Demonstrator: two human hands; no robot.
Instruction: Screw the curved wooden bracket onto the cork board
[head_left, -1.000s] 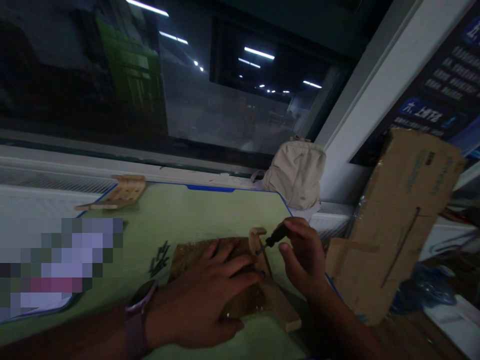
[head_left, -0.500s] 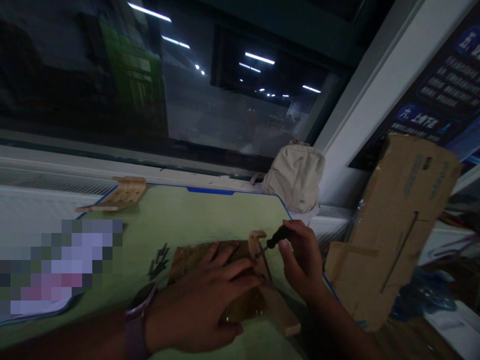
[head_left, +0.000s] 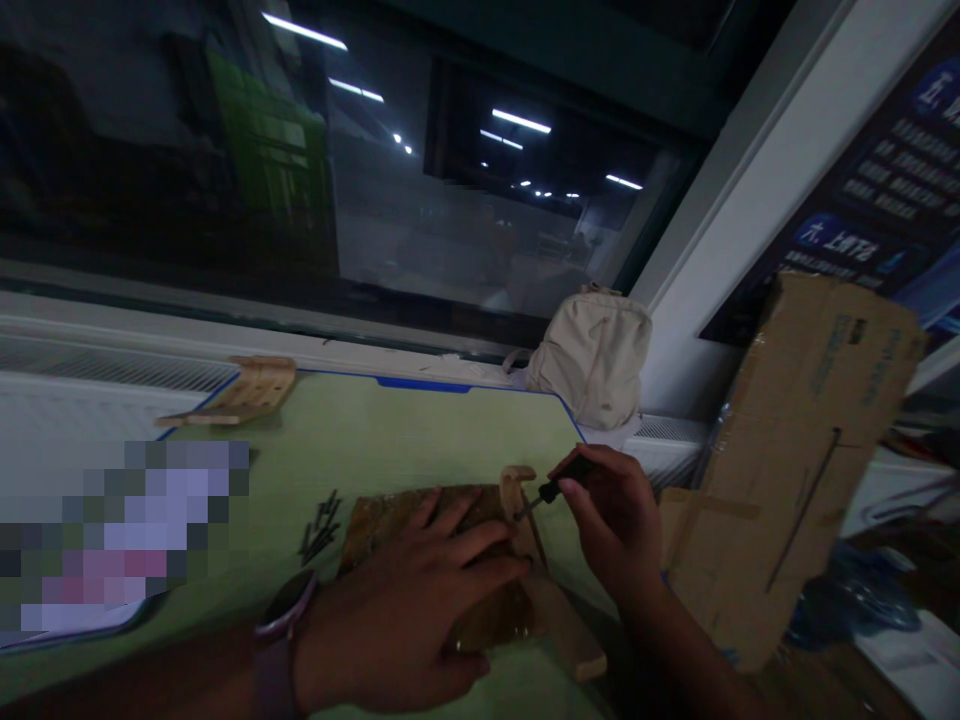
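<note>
My right hand [head_left: 619,510] is closed round the black handle of a screwdriver [head_left: 550,491]. Its shaft slants down to the left, and the tip meets the edge of a curved wooden piece [head_left: 574,635] near its hooked end. Fingers spread, my left hand [head_left: 420,590] lies flat across a brown board [head_left: 506,610], with fingertips touching the wooden piece. Several dark screws [head_left: 320,527] lie in a loose pile left of the board. Whether a screw sits under the screwdriver tip is too small to tell.
The light green table [head_left: 420,430] stands against the window sill. At its far left corner is another wooden part [head_left: 259,390]. A beige backpack [head_left: 592,350] rests by the window, and a tall cardboard box [head_left: 802,440] stands to the right. A blurred-out item [head_left: 150,530] lies at left.
My right hand has moved slightly right, and more of the screwdriver's shaft shows now. My left hand keeps its place on the board. The whole view has shifted slightly.
</note>
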